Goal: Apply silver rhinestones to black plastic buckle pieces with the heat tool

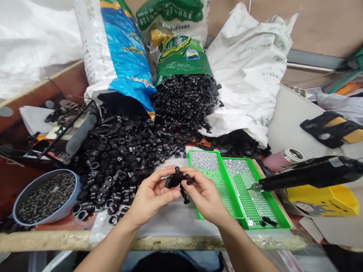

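Note:
My left hand and my right hand meet above the bench, fingers pinching a black moulded plastic part between them. A smaller black piece hangs below it. To my left lies a large heap of black plastic parts, spilling from a blue-and-white sack and a green sack. Just right of my right hand sit green perforated trays holding silvery beads or rhinestones. Several black pieces lie on the nearer tray's corner.
A grey bowl of small dark parts stands left of the heap. A black handheld electric tool reaches over the trays' right side, near a pink flask and a yellow bin. A white sack stands behind.

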`<state>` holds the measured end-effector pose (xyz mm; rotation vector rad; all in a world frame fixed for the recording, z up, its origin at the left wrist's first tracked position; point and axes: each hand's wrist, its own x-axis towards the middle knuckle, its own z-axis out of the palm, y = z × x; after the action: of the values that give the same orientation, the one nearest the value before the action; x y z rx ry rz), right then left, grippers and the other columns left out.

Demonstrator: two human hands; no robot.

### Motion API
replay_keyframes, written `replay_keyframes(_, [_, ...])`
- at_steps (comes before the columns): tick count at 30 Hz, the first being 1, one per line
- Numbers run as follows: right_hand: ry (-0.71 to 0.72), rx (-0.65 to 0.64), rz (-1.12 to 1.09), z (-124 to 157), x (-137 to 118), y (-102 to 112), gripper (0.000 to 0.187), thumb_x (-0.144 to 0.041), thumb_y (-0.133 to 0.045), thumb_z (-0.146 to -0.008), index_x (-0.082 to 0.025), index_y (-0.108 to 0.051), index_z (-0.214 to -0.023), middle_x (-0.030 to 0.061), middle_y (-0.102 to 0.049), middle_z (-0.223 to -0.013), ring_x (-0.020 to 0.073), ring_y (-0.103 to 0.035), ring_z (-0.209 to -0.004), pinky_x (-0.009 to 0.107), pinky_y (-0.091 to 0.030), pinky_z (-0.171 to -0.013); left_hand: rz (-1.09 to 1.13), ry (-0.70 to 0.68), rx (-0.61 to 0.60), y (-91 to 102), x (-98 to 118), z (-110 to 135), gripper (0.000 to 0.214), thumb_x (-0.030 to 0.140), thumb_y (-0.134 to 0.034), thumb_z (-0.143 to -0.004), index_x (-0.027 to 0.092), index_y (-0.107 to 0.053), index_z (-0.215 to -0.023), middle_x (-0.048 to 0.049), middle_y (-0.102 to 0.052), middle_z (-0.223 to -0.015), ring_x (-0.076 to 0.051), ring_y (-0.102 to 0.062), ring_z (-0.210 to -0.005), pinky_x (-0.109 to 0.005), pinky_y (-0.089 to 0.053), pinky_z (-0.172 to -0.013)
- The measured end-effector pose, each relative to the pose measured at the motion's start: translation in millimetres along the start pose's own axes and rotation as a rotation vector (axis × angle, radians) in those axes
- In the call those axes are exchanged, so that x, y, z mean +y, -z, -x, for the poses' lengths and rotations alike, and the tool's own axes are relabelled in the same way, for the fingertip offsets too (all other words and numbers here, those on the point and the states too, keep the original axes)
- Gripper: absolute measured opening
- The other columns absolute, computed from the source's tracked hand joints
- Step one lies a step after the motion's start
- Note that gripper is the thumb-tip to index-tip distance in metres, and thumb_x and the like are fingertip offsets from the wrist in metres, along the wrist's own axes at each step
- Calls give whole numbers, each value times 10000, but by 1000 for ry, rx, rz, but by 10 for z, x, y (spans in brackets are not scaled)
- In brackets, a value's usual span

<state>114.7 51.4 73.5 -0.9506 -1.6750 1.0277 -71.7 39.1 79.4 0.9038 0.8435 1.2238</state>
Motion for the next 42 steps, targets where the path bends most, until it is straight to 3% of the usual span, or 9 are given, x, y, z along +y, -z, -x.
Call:
replay_keyframes(3, [-11,96,9,-14,-14,71,112,-318,-605,-983,-252,-692,-959,70,-684,-1106,206,-670,-1048,346,-569,-896,-122,-45,85,-14,-35,21,396,376,-921,-734,193,-797,-1062,-51,-764,-931,-113,-658,-706,-191,-549,-656])
replay_keyframes(6, [-70,138,-34,-72,-74,173,98,-328,-663,-941,-257,-700,-999,46,-685,-988,183,-673,-909,317,-584,-790,-126,56,17,-12,-27,41,587,494,-868,-777,168,-727,-1245,-12,-706,-717,-90,-570,-544,-184,-491,-538])
replay_keyframes(9, [-165,92,-169,-120,-127,227,199,-331,-766,-859,-253,-671,-1016,17,-693,-887,161,-675,-807,291,-597,-714,-84,118,-76,-18,-24,63,730,579,-811,-809,167,-641,-1388,-38,-734,-743,-98,-580,-526,-207,-505,-543])
replay_keyframes(13, [-205,34,-240,-137,-157,212,240,-361,-806,-824,-239,-654,-963,3,-687,-812,145,-665,-747,270,-597,-649,-58,127,-136,-49,-29,90,717,611,-793,-813,170,-676,-1366,-60,-746,-774,-101,-589,-529,-225,-524,-567])
replay_keyframes(20, [-249,-24,-231,-135,-159,174,278,-405,-799,-824,-238,-640,-979,18,-712,-859,163,-694,-790,300,-616,-663,-45,137,-156,-77,-5,114,692,611,-787,-820,198,-692,-1367,-60,-741,-772,-106,-584,-541,-220,-512,-561])
replay_keyframes(26, [-246,0,-221,-125,-155,180,268,-381,-805,-810,-231,-661,-978,26,-729,-883,159,-703,-777,313,-621,-685,26,211,-106,-69,20,172,639,615,-785,-822,249,-718,-1341,-58,-740,-777,-153,-656,-722,-205,-518,-639])
replay_keyframes(32, [-323,28,-213,-95,-175,188,269,-356,-834,-768,-216,-707,-959,24,-718,-817,159,-693,-730,278,-607,-590,-37,263,-141,-79,4,164,740,653,-735,-844,234,-629,-1444,-61,-742,-834,-162,-617,-673,-268,-541,-638])
replay_keyframes(38, [-444,-8,-310,-93,-239,199,369,-384,-890,-705,-199,-691,-956,-19,-671,-718,127,-665,-599,261,-623,-513,-363,21,27,-127,-51,116,609,555,-718,-895,180,-687,-1374,-42,-726,-837,-174,-607,-685,-275,-528,-681])
replay_keyframes(42, [-461,-2,-344,-94,-282,172,400,-408,-908,-685,-190,-691,-941,-14,-682,-716,126,-682,-609,264,-649,-535,-395,-44,45,-167,-31,107,539,501,-694,-922,188,-696,-1361,-42,-736,-835,-184,-611,-658,-280,-532,-650])
